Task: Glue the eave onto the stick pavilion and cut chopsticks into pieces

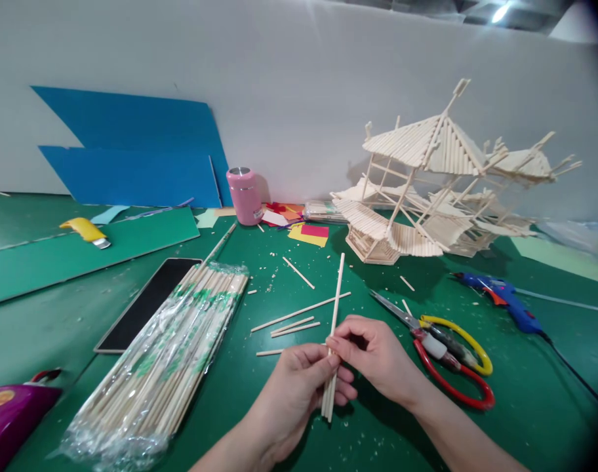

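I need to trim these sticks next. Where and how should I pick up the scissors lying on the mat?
Probably take the scissors by the red and yellow handle loops, coming from above at their near right end. The loops lie flat and open, and the blades point up-left, away from the right hand, which now pinches the sticks with the left hand.

purple box (11, 413) cut by L edge | sticks (332, 341) part hidden in hands

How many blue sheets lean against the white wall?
2. The upper blue sheet stands behind; the lower blue sheet leans in front of it, left of the pink cup. More may be hidden behind them.
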A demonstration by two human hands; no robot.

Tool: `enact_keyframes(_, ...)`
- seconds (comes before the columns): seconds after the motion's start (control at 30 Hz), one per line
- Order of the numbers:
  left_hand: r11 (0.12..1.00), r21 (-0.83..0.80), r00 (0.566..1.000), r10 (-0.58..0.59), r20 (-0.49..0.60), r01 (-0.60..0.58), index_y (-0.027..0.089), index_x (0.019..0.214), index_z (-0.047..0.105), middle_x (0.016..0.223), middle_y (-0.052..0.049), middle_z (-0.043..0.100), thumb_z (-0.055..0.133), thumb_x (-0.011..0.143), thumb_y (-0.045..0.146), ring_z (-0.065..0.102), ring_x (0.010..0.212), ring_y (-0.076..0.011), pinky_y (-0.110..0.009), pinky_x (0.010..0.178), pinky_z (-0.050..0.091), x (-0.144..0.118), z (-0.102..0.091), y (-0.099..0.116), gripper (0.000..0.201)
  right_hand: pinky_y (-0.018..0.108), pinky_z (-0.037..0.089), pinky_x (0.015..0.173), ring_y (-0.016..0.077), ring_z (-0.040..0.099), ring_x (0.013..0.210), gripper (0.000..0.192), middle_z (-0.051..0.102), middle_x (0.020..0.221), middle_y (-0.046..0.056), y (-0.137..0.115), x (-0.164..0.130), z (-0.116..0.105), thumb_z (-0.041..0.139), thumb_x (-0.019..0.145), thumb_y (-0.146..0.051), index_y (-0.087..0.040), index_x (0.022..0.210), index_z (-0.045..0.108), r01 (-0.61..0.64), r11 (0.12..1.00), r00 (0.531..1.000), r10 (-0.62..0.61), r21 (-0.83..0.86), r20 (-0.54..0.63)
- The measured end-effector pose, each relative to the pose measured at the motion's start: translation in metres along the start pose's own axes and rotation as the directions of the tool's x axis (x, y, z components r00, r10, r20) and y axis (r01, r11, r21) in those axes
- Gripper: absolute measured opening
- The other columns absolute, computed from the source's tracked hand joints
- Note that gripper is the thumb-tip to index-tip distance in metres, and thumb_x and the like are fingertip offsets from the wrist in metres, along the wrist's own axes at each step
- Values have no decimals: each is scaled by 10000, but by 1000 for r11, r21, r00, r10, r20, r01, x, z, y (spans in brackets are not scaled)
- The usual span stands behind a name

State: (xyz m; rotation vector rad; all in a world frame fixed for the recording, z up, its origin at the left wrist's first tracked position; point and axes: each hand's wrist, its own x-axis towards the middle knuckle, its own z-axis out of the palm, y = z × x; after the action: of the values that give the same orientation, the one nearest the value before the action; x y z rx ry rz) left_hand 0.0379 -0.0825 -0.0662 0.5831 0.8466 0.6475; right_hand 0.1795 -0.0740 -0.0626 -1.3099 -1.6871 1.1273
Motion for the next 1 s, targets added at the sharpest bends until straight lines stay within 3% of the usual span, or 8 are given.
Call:
enact_keyframes(0.23,999,-2,999,51,14,-51,76,705,602,651,-47,608,597,729,217,570,541,-101,-216,548,427,2,-3,-1,143,201,383,526,96,499,581,217,519,633,-11,0,-1,1,510,811,-271,-155,650,598,35,997,999,-36,-67,-25)
enact_keyframes(0.33,1000,-1,999,24,21,-24,75,740,605,657,-54,615,583,748,233,569,535,-93,-206,540,428,2,-5,-1,159,216,422,588,121,542,660,234,577,697,8,-1,-1,-2,462,837,-314,-168,768,632,30,999,999,-31,-43,-33)
enact_keyframes(0.47,1000,-24,1000,-15,11,15,80,785,598,683,-65,628,584,755,249,584,554,-96,-200,545,443,4,-7,0,173,224,457,600,141,572,703,270,620,764,17,0,-5,-18,435,842,-355,-190,960,613,-42,998,993,37,-40,-114)
enact_keyframes(0.57,998,-50,999,-37,0,37,81,793,592,696,-73,635,592,750,240,597,570,-105,-208,559,459,5,-9,1,165,233,467,622,154,577,736,248,632,842,22,7,-22,-40,476,810,-368,-216,954,608,-135,972,970,90,-190,-228)
enact_keyframes(0.73,995,-80,997,-67,-29,64,84,809,595,702,-74,641,606,739,221,613,604,-125,-234,599,484,4,-10,5,154,259,491,615,191,572,836,262,548,1042,46,38,-73,-82,469,780,-351,-250,1010,544,-336,815,891,113,-473,-439)
enact_keyframes(0.87,995,-77,997,-72,-18,70,86,799,602,705,-74,646,612,734,222,613,601,-123,-233,597,489,6,-10,5,152,383,465,772,269,481,1033,390,456,1162,98,63,-100,-100,432,735,-274,-206,1118,464,-346,631,923,98,-694,-371)
enact_keyframes(1.0,995,-57,996,-85,-8,85,92,779,605,696,-70,650,618,729,240,610,586,-113,-222,586,486,5,-6,7,157,401,431,812,275,502,992,444,484,1114,137,71,-97,-108,442,685,-236,-138,1117,417,-397,520,917,196,-756,-347)
